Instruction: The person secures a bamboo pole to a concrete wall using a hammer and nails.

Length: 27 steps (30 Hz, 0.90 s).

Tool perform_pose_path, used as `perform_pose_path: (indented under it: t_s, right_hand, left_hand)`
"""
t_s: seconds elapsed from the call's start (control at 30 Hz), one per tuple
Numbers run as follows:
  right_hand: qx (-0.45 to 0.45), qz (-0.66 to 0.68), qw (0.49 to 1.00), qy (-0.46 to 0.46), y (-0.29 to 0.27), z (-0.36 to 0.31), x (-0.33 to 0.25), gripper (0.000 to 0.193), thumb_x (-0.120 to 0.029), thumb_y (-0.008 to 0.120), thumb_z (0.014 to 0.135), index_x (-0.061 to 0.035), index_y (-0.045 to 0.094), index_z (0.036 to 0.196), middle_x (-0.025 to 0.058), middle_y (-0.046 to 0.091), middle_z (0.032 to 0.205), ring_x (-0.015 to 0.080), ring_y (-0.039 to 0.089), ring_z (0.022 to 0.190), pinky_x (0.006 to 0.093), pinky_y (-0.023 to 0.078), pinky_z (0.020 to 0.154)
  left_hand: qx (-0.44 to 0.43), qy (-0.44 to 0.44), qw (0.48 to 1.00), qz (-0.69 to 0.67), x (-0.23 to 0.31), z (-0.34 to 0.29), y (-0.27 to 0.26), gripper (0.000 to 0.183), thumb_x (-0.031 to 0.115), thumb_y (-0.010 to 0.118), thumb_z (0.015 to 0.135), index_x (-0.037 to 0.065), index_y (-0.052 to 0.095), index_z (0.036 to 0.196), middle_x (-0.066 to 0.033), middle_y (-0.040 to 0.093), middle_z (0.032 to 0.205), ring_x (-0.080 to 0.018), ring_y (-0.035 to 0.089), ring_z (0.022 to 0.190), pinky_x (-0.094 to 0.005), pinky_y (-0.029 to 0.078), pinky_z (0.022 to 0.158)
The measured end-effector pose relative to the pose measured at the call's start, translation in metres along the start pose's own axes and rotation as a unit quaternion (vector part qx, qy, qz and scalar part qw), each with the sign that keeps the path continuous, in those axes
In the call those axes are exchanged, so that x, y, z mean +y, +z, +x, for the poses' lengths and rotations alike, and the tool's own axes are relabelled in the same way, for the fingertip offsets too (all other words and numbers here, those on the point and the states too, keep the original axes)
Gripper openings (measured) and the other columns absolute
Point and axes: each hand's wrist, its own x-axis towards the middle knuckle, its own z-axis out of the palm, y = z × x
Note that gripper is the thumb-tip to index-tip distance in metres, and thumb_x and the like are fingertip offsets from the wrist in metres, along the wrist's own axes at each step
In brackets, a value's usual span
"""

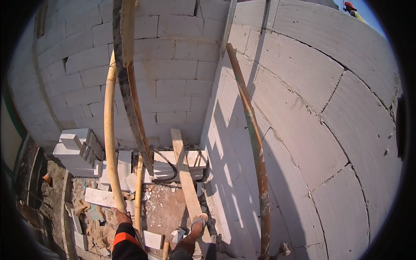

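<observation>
My left hand, in a dark sleeve with an orange band, is closed around the lower visible part of a long yellow bamboo pole. The pole rises past it towards the block wall. A shorter bamboo pole stands just right of that hand. One of my feet, in a flip-flop, rests on a narrow wooden plank sloping away below me. My right hand is not in view.
Pale block walls meet in a corner ahead and close in on the right. A rusty metal pole leans at right; a dark-edged timber hangs in front. Stacked blocks and rubble lie below. Another person is at the top right.
</observation>
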Motion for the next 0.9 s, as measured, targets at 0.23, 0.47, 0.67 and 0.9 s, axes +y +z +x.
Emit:
perform_pose_path:
  t_s: [0.23,0.47,0.67,0.9]
  right_hand:
    - [-0.027,0.054,0.998,-0.024,0.032,0.033,0.004,0.038,-0.031,0.054,0.103,0.0012,0.067,0.120,0.0185,0.070,0.108,0.0255,0.064,0.102,0.0405,0.048,0.089]
    - [-0.029,0.094,0.994,-0.055,0.041,0.096,-0.041,0.039,-0.032,0.055,0.104,0.0014,0.065,0.122,0.0189,0.068,0.110,0.0272,0.062,0.104,0.0412,0.048,0.091]
    - [-0.027,0.122,0.987,-0.105,0.045,0.152,-0.091,0.040,-0.032,0.055,0.104,0.0016,0.063,0.124,0.0192,0.066,0.113,0.0286,0.061,0.106,0.0418,0.047,0.092]
    - [0.036,0.146,0.976,-0.159,0.050,0.194,-0.150,0.041,-0.032,0.055,0.104,0.0019,0.061,0.126,0.0196,0.065,0.115,0.0303,0.059,0.109,0.0425,0.047,0.094]
  left_hand:
    - [-0.047,-0.144,0.982,0.113,0.061,-0.010,-0.041,0.106,0.032,0.071,0.091,0.000,-0.007,0.157,-0.0407,0.025,0.152,-0.0525,0.049,0.129,-0.0547,0.044,0.106]
    - [-0.166,0.214,0.934,-0.232,0.255,-0.149,-0.030,0.070,0.037,0.055,0.100,-0.018,0.039,0.141,-0.0425,0.044,0.141,-0.0491,0.042,0.138,-0.0492,0.031,0.117]
    - [-0.458,0.383,0.573,-0.561,0.510,-0.287,-0.151,0.096,0.054,0.057,0.099,-0.004,0.009,0.158,-0.0238,0.034,0.158,-0.0363,0.032,0.148,-0.0442,0.024,0.122]
    - [-0.537,0.263,0.624,-0.503,0.651,-0.308,-0.223,0.051,0.011,0.066,0.095,-0.006,0.042,0.138,-0.0029,0.063,0.080,-0.0095,0.063,0.067,-0.0259,0.051,0.057]
